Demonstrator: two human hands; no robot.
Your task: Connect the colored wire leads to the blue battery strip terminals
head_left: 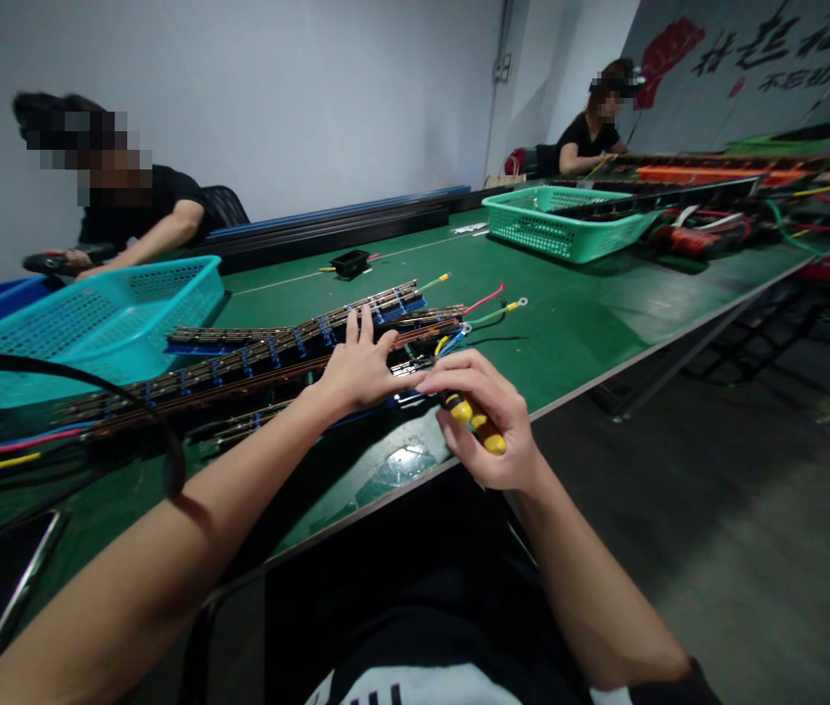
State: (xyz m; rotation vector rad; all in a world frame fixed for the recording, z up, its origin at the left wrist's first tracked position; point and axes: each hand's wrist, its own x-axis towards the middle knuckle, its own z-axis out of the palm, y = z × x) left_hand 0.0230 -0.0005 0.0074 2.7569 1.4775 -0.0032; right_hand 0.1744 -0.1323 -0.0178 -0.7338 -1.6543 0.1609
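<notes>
My right hand (495, 416) is wrapped round pliers with yellow and black handles (486, 431), near the front edge of the green table. Their jaws point left toward the long metal strips, partly hidden by my fingers. My left hand (357, 370) lies over the bundle of long strips (260, 360) with its fingers spread, its thumb side close to the plier tip. Blue clips are spaced along these strips. From their right end stick out short wires, among them a green-yellow wire (495, 315) with a ring terminal and a red wire (484, 297).
A turquoise basket (114, 328) stands left, a green basket (569, 230) farther back. A small black box (350, 262) lies behind the strips. A black cable (92, 370) arcs across the left. Two people sit across the table (569, 313); its front edge runs diagonally rightward.
</notes>
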